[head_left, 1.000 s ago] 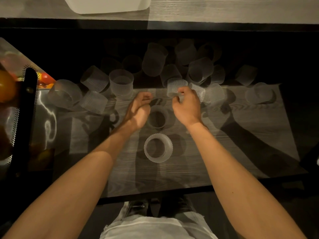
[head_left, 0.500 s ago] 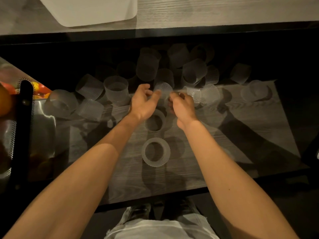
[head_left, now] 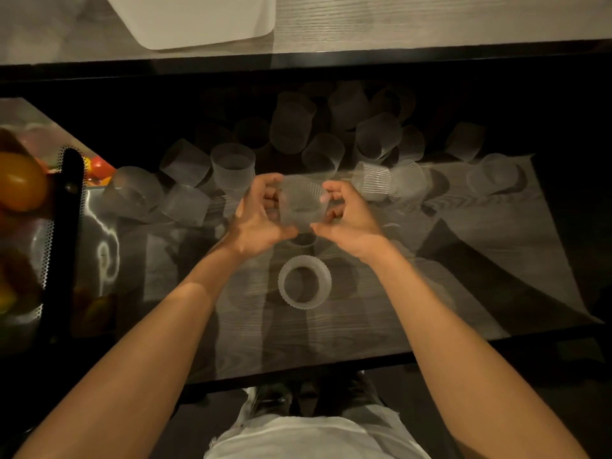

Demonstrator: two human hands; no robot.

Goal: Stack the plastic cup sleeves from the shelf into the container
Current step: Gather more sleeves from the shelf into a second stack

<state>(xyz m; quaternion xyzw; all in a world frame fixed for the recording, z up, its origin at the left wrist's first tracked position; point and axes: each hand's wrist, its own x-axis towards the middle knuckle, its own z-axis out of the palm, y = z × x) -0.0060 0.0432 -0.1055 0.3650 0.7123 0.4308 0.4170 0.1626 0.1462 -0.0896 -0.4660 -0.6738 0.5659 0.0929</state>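
Held item: one clear ribbed cup sleeve [head_left: 302, 204], raised above the shelf [head_left: 463, 260] at centre, caught between both hands. Left hand [head_left: 260, 216] curls round its left side, fingers at the upper rim and thumb low. Right hand [head_left: 347, 220] closes on its right side in the same way, thumb tip near the left thumb beneath the sleeve. Both hands are blurred by motion, and the exact finger contacts cannot be told.

Directly below the held item, mostly hidden by the hands: a second sleeve [head_left: 303, 240] standing on the shelf.

Nearer the person: one upright sleeve [head_left: 304, 281], open end up, standing alone on the wood-grain shelf, apart from both hands.

Behind the hands: loose sleeves [head_left: 371, 140] in a scattered heap, some upright, most tipped on their sides, reaching into the dark back of the shelf. One upright sleeve [head_left: 232, 167] stands just left of the left hand's fingers; one lying sleeve [head_left: 372, 182] sits just right of the right hand.

Top of view: white container [head_left: 198, 21] on the upper surface [head_left: 430, 21], well apart from the hands.

Far left: perforated black basket [head_left: 68, 207] with orange and red fruit [head_left: 20, 180].
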